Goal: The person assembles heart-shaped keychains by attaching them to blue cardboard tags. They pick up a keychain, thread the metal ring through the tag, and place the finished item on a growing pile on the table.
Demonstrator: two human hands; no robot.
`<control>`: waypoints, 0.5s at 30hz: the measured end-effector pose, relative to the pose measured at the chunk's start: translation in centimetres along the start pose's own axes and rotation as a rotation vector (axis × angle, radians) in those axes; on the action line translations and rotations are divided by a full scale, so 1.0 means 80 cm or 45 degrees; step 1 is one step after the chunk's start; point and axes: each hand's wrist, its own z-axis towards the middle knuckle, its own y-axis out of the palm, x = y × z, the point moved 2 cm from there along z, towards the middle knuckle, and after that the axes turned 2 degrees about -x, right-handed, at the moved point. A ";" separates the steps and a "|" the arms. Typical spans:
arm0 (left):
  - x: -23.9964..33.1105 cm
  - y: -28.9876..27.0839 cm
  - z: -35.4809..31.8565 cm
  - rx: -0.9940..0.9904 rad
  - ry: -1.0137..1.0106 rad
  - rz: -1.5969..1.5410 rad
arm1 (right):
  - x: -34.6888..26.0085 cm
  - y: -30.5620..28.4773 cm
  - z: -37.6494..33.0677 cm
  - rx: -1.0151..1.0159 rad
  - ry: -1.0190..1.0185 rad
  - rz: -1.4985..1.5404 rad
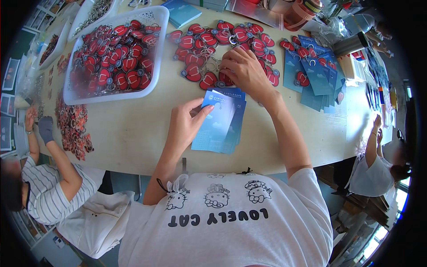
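My left hand pinches the left edge of a blue printed card, thumb on its face. More blue cards lie under it on the table, a darker edge showing at the right. My right hand is beyond the cards, over a spread of red keychains with metal rings. Its fingers are curled down among them by a silver ring; whatever they grip is hidden beneath them.
A white basket heaped with red keychains stands at left. Orange-red keychains lie below it. At right are blue cards with keychains and a metal flask. Co-workers sit at both sides; one wears a grey glove.
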 end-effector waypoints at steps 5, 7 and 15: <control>0.015 -0.002 -0.007 0.281 0.256 0.249 | -0.002 -0.015 -0.010 0.276 0.247 0.569; 0.018 -0.002 -0.007 0.303 0.312 0.206 | 0.001 -0.033 -0.018 0.322 0.364 0.838; -0.032 0.004 -0.003 0.003 -0.039 -0.065 | -0.002 -0.059 -0.023 0.186 0.343 0.528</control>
